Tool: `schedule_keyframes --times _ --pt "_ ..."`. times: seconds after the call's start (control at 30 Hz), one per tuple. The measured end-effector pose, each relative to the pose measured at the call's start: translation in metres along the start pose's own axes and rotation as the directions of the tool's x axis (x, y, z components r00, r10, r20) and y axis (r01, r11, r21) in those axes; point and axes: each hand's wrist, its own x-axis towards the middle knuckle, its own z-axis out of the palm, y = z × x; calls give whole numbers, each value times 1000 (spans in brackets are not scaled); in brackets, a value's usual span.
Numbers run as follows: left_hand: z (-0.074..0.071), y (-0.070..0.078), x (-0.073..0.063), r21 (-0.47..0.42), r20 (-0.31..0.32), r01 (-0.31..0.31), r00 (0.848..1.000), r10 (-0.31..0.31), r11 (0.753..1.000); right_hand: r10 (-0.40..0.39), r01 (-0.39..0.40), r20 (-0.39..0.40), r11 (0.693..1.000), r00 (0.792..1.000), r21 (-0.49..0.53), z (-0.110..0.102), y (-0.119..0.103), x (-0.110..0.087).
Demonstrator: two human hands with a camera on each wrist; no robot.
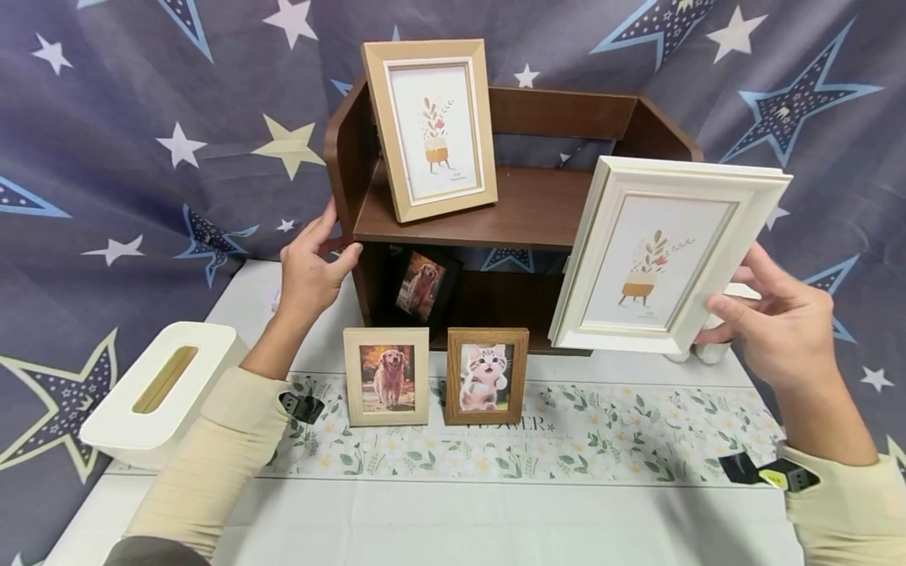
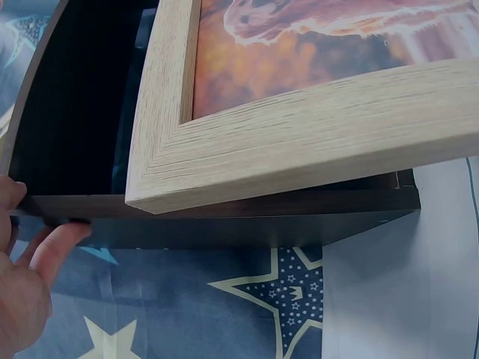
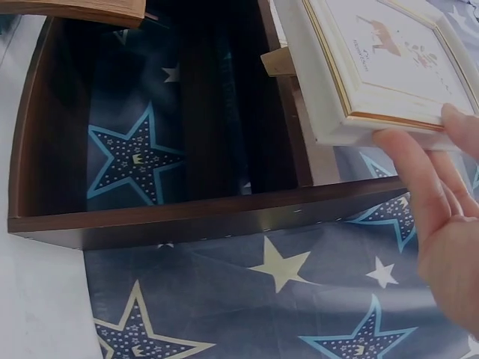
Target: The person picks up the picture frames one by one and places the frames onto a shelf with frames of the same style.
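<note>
My right hand (image 1: 789, 322) holds a white picture frame (image 1: 640, 259) by its right edge, thumb on the front and fingers behind. It shows a potted-plant print and overlaps the right side of a dark brown two-tier shelf (image 1: 538, 200). In the right wrist view, the white frame (image 3: 374, 120) stands clear of the shelf's side. My left hand (image 1: 314, 263) grips the shelf's left side panel, thumb at the front edge; the left wrist view shows the fingers (image 2: 60, 250) around that panel. A light wood frame (image 1: 439, 130) with a similar print leans on the upper tier.
A black frame (image 1: 425, 287) with a dog picture stands in the lower tier. Before the shelf are a pale wood dog frame (image 1: 387, 417) and a brown wood kitten frame (image 1: 487, 417), on a floral runner (image 1: 602, 440). A white tissue box (image 1: 212, 346) is at left.
</note>
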Motion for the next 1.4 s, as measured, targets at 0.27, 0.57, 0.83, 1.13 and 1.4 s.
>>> schedule_keyframes --times 0.27,0.57,0.83,1.13,1.4 --pt "-1 1 -1 9 1 2 1000 -2 1000 25 -29 -42 996 999 -82 5 -12 7" --pt "-1 0 0 12 -6 -14 1000 14 1000 14 -24 -120 996 993 -82 13 -24 19" --pt "0 -1 0 20 1 -8 1000 8 1000 29 -43 -162 996 986 -81 22 -30 29" --pt "1 -2 0 23 -4 -5 1000 6 1000 72 -84 -205 995 976 -50 29 -30 42" --pt "1 0 -1 28 -7 9 1000 -9 1000 129 -164 -290 981 948 -100 39 -25 57"
